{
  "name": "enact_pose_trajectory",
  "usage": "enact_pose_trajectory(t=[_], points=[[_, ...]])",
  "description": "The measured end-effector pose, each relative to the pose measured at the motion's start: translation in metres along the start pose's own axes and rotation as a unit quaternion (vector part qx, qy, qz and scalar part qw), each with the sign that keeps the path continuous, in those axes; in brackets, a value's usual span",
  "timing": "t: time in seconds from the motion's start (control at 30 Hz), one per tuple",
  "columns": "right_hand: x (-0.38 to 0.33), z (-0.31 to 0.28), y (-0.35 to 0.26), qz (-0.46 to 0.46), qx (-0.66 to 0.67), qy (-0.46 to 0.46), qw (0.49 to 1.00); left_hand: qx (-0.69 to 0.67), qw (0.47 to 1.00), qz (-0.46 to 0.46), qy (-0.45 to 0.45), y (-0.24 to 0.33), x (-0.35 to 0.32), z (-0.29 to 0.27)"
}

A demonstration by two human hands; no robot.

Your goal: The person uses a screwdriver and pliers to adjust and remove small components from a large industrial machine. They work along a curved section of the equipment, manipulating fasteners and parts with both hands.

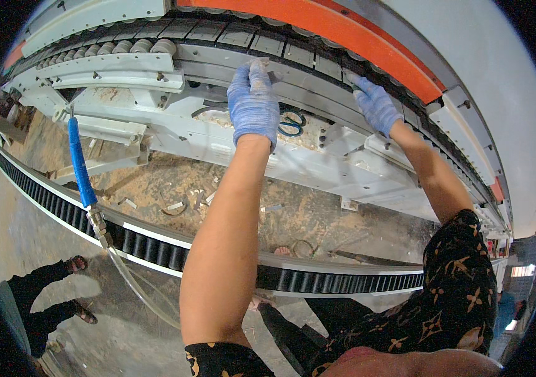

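**Both gloved hands up on the machine's conveyor track**

Nearest me, a black roller chain track (154, 248) crosses the sawdust-strewn floor (236, 201), with a blue-handled air gun (80, 164) hanging beside it. Further up, my left hand (253, 100), in a blue glove, rests fingers loosely curled on the grey segmented conveyor track (305, 56); I cannot tell whether it holds anything. My right hand (376, 103) presses flat, fingers spread, on the same track. Blue-handled scissors (291, 122) lie between them, just below. Beyond runs an orange strip (343, 28).
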State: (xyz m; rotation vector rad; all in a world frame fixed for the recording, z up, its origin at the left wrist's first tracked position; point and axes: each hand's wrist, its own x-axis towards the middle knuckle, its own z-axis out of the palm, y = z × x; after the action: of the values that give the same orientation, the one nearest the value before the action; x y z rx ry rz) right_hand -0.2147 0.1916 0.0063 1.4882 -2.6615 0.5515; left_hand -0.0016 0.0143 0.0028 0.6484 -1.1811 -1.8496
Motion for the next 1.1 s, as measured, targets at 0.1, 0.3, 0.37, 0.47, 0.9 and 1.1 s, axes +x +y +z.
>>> enact_pose_trajectory(t=[0.1, 0.3, 0.37, 0.47, 0.9, 1.1], points=[[0.011, -0.008, -0.003, 0.049, 0.106, -0.063, 0.991, 0.045, 0.998, 0.034, 0.018, -0.003, 0.0, 0.0], [0.0, -0.009, -0.034, 0.197, 0.234, -0.035, 0.951, 0.011, 1.0, 0.014, 0.007, 0.001, -0.002, 0.0], [0.001, -0.01, -0.031, 0.215, 0.357, -0.044, 0.908, 0.013, 1.0, 0.021, 0.008, -0.001, 0.001, 0.001], [-0.003, -0.009, -0.039, 0.234, 0.419, -0.047, 0.876, 0.022, 1.0, 0.011, 0.002, 0.0, 0.0, -0.003], [-0.014, -0.003, -0.068, 0.299, 0.463, -0.032, 0.834, -0.001, 1.0, 0.008, 0.014, -0.005, 0.003, 0.0], [-0.017, -0.001, -0.06, 0.225, 0.365, -0.029, 0.903, 0.034, 0.999, 0.027, 0.01, -0.004, 0.003, -0.002]])
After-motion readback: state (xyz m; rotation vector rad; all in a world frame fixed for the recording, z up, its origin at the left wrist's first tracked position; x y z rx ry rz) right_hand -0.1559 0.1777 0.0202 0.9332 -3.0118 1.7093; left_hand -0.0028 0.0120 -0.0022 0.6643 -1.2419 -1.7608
